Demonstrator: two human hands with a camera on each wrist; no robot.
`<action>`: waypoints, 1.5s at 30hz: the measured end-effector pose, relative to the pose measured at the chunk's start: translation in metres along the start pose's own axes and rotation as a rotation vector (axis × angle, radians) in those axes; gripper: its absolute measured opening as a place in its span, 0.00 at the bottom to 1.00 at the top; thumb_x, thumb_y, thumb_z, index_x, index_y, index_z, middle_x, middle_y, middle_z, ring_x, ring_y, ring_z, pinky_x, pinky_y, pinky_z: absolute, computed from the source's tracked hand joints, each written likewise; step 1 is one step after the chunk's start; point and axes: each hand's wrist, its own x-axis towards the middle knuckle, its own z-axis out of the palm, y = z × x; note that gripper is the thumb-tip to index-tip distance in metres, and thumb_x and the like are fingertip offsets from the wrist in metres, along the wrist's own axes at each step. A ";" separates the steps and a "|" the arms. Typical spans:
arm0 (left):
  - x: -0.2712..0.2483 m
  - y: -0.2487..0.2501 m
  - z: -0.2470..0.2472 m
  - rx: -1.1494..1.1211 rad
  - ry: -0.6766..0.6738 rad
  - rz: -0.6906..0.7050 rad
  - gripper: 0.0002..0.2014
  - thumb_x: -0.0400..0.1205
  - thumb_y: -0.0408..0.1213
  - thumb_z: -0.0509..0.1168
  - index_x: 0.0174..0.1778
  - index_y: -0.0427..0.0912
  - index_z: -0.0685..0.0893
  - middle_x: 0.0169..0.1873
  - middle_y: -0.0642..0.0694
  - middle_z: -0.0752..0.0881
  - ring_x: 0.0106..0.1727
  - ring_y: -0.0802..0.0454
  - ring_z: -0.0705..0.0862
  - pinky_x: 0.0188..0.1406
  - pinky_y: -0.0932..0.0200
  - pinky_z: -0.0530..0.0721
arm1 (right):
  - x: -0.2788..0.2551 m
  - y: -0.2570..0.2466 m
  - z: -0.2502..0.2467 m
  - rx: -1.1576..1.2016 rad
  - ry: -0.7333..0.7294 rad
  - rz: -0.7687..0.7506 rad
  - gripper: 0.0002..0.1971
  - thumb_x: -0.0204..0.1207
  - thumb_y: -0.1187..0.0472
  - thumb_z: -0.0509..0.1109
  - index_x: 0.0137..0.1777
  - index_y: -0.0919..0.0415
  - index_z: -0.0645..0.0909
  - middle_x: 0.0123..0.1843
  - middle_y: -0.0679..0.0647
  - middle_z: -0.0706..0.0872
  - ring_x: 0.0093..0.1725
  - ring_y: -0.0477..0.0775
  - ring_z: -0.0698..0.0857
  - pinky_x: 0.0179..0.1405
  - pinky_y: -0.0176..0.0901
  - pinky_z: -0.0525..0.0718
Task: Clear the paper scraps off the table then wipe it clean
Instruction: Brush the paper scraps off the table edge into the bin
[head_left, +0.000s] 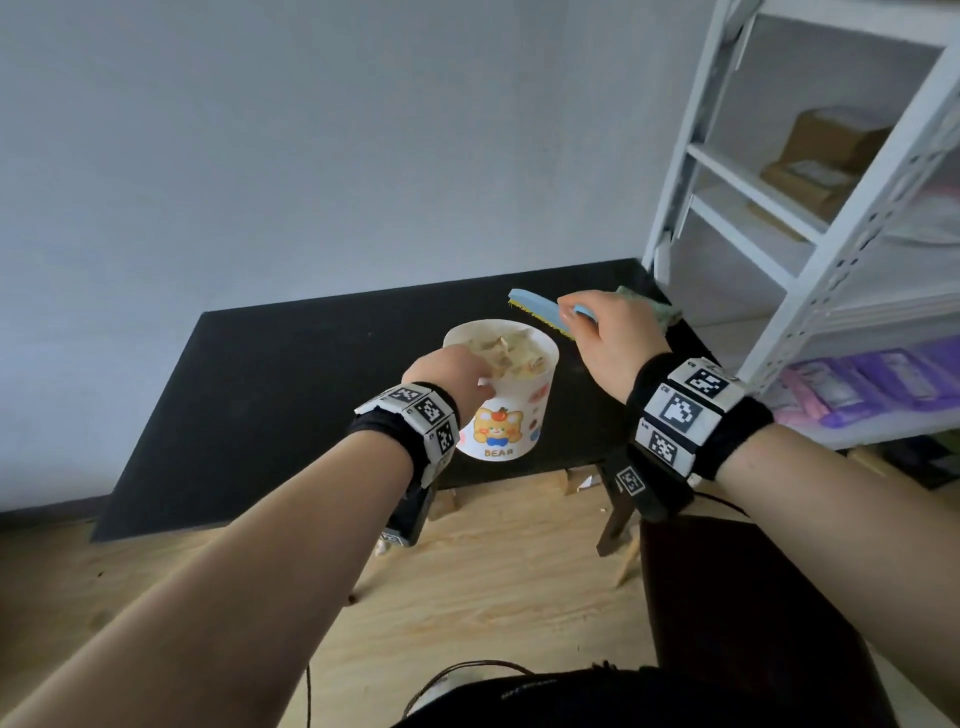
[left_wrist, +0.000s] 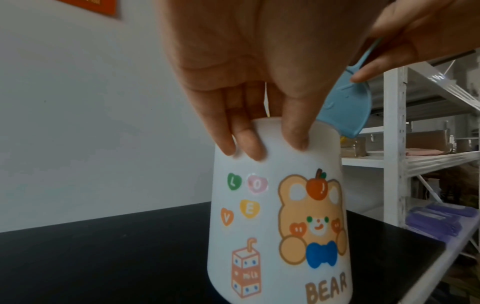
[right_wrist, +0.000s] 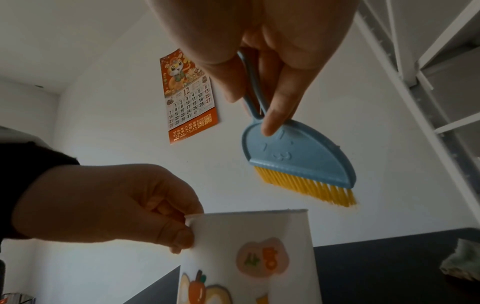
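A white bin (head_left: 514, 410) (left_wrist: 280, 216) (right_wrist: 249, 257) printed with a cartoon bear stands near the front edge of the black table (head_left: 291, 384). Paper scraps (head_left: 511, 354) fill its top. My left hand (head_left: 449, 376) (left_wrist: 259, 131) (right_wrist: 111, 205) pinches the bin's near rim, fingers outside and thumb over the edge. Above and to the right of the bin, my right hand (head_left: 605, 332) (right_wrist: 262, 86) grips the handle of a small blue brush (head_left: 535, 307) (left_wrist: 342, 107) (right_wrist: 296, 156) with yellow bristles. The brush is held in the air, bristles pointing down toward the bin.
A greenish cloth (head_left: 652, 307) (right_wrist: 461, 261) lies at the table's back right corner. A white metal shelf rack (head_left: 810, 208) with boxes stands right of the table. A wall calendar (right_wrist: 188, 96) hangs behind. Wooden floor (head_left: 493, 571) lies in front.
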 end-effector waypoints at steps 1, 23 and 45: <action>0.007 -0.002 -0.005 0.002 0.003 0.004 0.18 0.85 0.46 0.59 0.70 0.51 0.79 0.62 0.50 0.82 0.62 0.47 0.81 0.57 0.54 0.82 | 0.006 0.000 0.000 -0.004 0.010 0.000 0.16 0.84 0.61 0.59 0.67 0.64 0.80 0.61 0.60 0.85 0.61 0.57 0.82 0.57 0.37 0.74; 0.255 -0.006 -0.041 0.018 -0.004 0.245 0.16 0.85 0.45 0.57 0.64 0.44 0.81 0.60 0.44 0.80 0.59 0.43 0.82 0.51 0.54 0.79 | 0.162 0.114 0.013 -0.031 0.135 0.450 0.16 0.80 0.67 0.62 0.65 0.64 0.83 0.49 0.61 0.88 0.32 0.46 0.77 0.29 0.21 0.72; 0.435 0.078 0.007 0.019 -0.125 0.017 0.15 0.85 0.45 0.56 0.64 0.48 0.82 0.61 0.47 0.79 0.59 0.46 0.81 0.48 0.57 0.76 | 0.362 0.326 0.085 -0.127 -0.479 0.429 0.21 0.84 0.71 0.53 0.76 0.65 0.71 0.78 0.62 0.69 0.77 0.61 0.69 0.75 0.45 0.67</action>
